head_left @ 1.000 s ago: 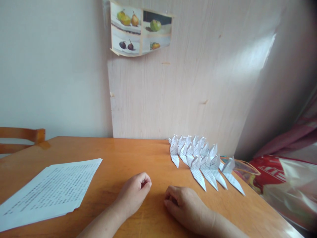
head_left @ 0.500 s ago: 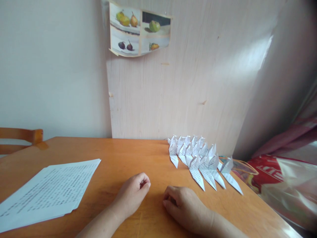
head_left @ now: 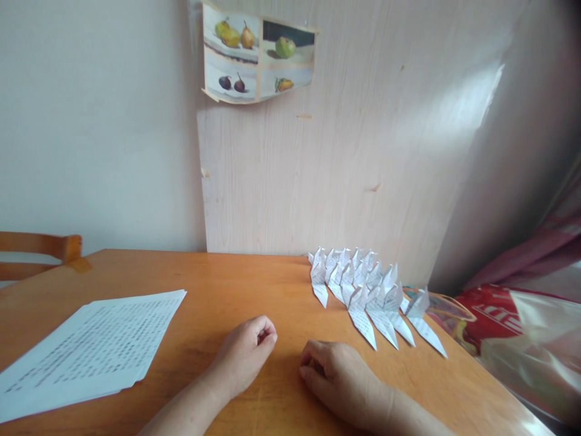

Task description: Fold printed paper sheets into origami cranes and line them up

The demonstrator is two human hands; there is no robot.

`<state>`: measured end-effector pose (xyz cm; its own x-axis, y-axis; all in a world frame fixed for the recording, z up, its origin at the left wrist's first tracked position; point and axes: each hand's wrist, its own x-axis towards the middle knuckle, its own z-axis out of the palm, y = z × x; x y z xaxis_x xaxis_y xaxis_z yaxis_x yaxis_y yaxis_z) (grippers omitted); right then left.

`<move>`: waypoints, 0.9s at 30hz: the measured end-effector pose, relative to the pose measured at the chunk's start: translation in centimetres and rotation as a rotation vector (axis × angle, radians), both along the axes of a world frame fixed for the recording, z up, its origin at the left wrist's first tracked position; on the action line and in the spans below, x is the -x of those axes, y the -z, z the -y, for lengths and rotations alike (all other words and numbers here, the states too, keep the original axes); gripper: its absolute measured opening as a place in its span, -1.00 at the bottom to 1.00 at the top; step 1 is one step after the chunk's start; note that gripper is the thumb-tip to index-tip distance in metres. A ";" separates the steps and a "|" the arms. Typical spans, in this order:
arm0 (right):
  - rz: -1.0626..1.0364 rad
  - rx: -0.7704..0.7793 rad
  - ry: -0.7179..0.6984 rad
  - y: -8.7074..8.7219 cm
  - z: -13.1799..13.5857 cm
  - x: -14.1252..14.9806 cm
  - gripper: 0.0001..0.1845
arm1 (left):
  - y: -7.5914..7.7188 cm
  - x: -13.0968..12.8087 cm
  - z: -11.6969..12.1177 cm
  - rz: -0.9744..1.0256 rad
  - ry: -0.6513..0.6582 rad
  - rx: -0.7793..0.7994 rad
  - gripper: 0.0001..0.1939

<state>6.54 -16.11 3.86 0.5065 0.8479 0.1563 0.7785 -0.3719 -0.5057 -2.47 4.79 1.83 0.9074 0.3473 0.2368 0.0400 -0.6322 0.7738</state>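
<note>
My left hand (head_left: 247,351) rests on the wooden table (head_left: 227,278) with its fingers curled into a loose fist and nothing visible in it. To its right my right hand (head_left: 338,378) lies on the tabletop, likewise curled, with a gap between the two. Several folded paper figures (head_left: 361,312), made from printed sheets with pointed tails, stand in rows beyond my right hand. A stack of printed paper sheets (head_left: 97,345) lies to the left of my left hand, apart from it.
A wooden chair back (head_left: 39,245) shows past the table's left end. Beyond the right edge are a red and pale plastic bag (head_left: 494,315) and a pinkish cloth (head_left: 531,236). A sheet of fruit paintings (head_left: 258,57) hangs on the panel behind the table.
Both hands keep their place and curled shape. The whole view has shifted very slightly; the paper figures and the sheets have not moved on the table.
</note>
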 end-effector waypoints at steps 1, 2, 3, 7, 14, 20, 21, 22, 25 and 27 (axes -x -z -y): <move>0.000 0.003 0.000 0.0 0.0 0.0 -0.85 | 0.0 0.0 0.0 -0.003 0.000 -0.002 -0.85; 0.002 0.006 0.000 0.0 0.0 0.0 -0.85 | 0.0 0.0 0.0 -0.006 0.000 -0.003 -0.85; 0.004 0.010 0.000 0.0 0.0 0.0 -0.85 | -0.1 0.0 0.0 -0.007 0.001 -0.003 -0.85; 0.005 0.018 0.009 0.1 0.0 -0.2 -0.85 | -0.4 0.1 0.0 -0.004 0.013 0.021 -0.85; 0.000 0.023 -0.001 0.1 0.0 -0.2 -0.86 | -0.9 0.3 -0.9 0.009 0.006 0.026 -0.83; -0.018 0.052 -0.049 0.9 0.1 -0.8 -0.85 | -1.5 0.6 -2.5 0.015 -0.186 -0.025 -0.84; -0.023 0.060 -0.059 1.2 0.1 -1.0 -0.83 | -1.6 0.6 -2.9 0.011 -0.228 -0.031 -0.84; -0.024 0.078 -0.072 1.4 0.1 -1.2 -0.82 | -1.7 0.7 -3.3 0.008 -0.273 -0.035 -0.85; -0.032 0.136 -0.108 2.0 0.1 -1.8 -0.75 | -2.1 1.0 -4.3 -0.012 -0.401 -0.047 -0.84; -0.049 0.159 -0.120 2.4 0.1 -2.3 -0.72 | -2.4 1.4 -5.0 -0.024 -0.480 -0.056 -0.84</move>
